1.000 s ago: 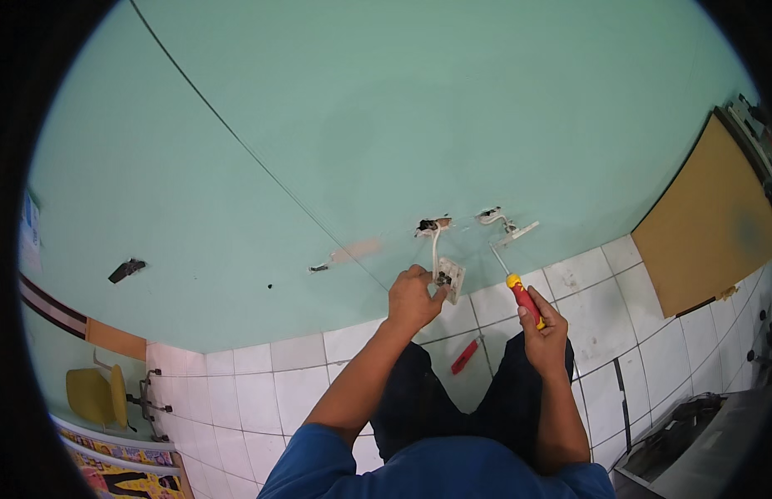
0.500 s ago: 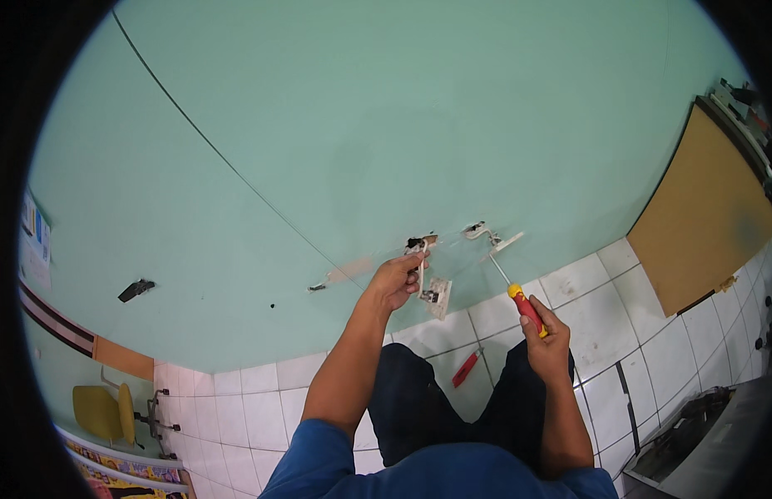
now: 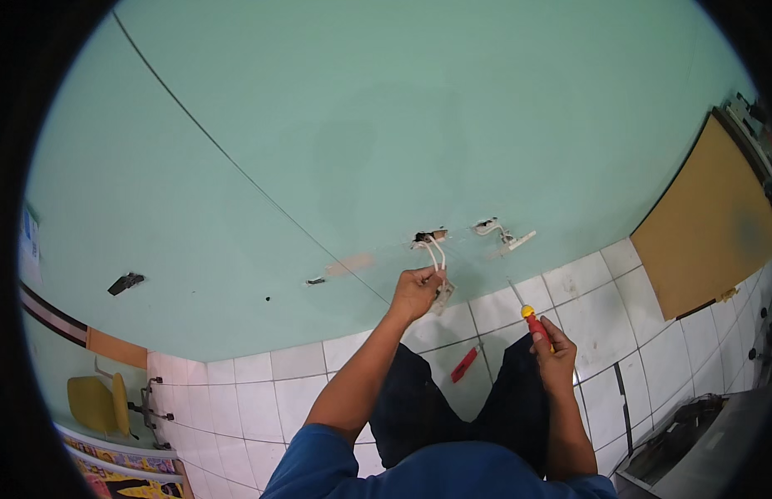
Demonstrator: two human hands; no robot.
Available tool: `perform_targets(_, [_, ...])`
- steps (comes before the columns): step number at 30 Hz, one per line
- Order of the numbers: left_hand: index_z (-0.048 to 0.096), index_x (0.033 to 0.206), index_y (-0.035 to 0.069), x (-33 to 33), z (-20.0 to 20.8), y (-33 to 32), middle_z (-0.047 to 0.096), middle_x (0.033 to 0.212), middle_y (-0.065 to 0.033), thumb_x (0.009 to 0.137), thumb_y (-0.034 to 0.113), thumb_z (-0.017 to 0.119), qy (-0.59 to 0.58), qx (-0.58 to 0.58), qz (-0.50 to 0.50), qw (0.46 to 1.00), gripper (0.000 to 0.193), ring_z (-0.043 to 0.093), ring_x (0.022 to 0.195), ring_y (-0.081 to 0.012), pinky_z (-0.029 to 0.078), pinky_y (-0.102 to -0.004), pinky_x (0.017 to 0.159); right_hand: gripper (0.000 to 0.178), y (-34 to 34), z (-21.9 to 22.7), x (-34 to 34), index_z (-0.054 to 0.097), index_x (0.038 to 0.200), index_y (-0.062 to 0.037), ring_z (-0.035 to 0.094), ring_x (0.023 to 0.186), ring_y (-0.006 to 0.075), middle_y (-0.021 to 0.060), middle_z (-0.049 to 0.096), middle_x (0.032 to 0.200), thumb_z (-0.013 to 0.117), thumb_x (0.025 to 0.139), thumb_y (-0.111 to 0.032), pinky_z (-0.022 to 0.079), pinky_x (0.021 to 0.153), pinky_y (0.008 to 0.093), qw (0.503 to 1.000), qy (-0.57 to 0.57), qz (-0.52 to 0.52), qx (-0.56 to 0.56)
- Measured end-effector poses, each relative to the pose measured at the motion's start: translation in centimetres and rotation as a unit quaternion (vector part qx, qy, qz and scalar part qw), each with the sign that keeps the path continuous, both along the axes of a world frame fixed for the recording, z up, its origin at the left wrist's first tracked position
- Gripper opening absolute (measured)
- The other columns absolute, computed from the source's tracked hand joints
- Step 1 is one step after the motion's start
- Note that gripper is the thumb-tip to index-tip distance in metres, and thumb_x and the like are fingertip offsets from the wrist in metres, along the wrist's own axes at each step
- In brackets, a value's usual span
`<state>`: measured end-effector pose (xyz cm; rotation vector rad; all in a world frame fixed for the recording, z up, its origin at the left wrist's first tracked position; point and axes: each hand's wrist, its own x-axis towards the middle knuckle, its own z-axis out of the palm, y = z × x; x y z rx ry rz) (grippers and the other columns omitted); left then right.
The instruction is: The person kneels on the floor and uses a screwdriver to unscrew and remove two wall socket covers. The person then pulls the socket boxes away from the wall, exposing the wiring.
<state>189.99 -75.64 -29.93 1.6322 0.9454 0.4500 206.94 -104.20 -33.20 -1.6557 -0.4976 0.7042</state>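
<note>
2 white plastic cable strands (image 3: 438, 254) are pinched in nearly closed L hand (image 3: 418, 293), nr lower edge of green painted wall (image 3: 236, 283); pale square plate (image 3: 442, 301) is seen just below. Red-yellow-handled metal screwdriver (image 3: 537, 325) is gripped by closed R hand (image 3: 556, 353). Wiring's apparently being positioned; steady plate support prob. needed next. Poster (image 3: 124, 482) print can't be read.

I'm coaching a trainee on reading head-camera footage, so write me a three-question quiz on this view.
1. What does the right hand hold: A, pliers; B, a screwdriver; or C, a hammer?
2. True or false: the left hand touches white cables that come out of a hole in the green wall.
3. Fill in: the red tool between the person's legs lies on the ____ floor.
Key: 1. B; 2. True; 3. tiled.
</note>
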Motion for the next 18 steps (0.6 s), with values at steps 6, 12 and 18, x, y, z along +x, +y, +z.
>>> perform_targets(6, [0.076, 0.099, -0.002, 0.2, 1.3, -0.7, 0.067, 0.069, -0.0026, 0.095, 0.023, 0.068, -0.002, 0.034, 0.040, 0.999, 0.026, 0.057, 0.061, -0.0107, 0.047, -0.0290, 0.060, 0.057, 1.9, 2.1, 1.0, 0.043, 0.145, 0.0094, 0.056, 0.070, 0.0118, 0.0128, 0.064, 0.114, 0.060, 0.100, -0.022, 0.040, 0.049, 0.0207, 0.959, 0.211, -0.106, 0.155])
perform_targets(12, [0.066, 0.125, -0.003, 1.6, 3.4, -3.8, 0.065, 0.105, -0.0168, 0.084, 0.020, 0.079, 0.024, 0.303, 0.205, 0.930, 0.048, 0.064, 0.085, -0.0296, 0.049, -0.0348, 0.071, 0.050, 3.3, 3.3, 3.0, 0.046, 0.145, 0.0053, 0.057, 0.071, 0.0121, 0.0107, 0.064, 0.111, 0.054, 0.102, -0.020, 0.043, 0.050, 0.0236, 0.969, 0.174, -0.129, 0.123])
perform_targets(18, [0.034, 0.152, -0.005, 4.7, 4.8, -10.5, 0.053, 0.131, -0.0221, 0.078, 0.035, 0.086, -0.102, 0.243, 0.116, 0.958, 0.099, 0.058, 0.102, -0.0316, 0.051, -0.0409, 0.085, 0.045, 5.4, 3.6, 2.8, 0.050, 0.140, 0.0036, 0.059, 0.068, 0.0141, 0.0093, 0.063, 0.103, 0.051, 0.103, -0.020, 0.044, 0.051, 0.0255, 0.933, 0.276, -0.115, 0.198])
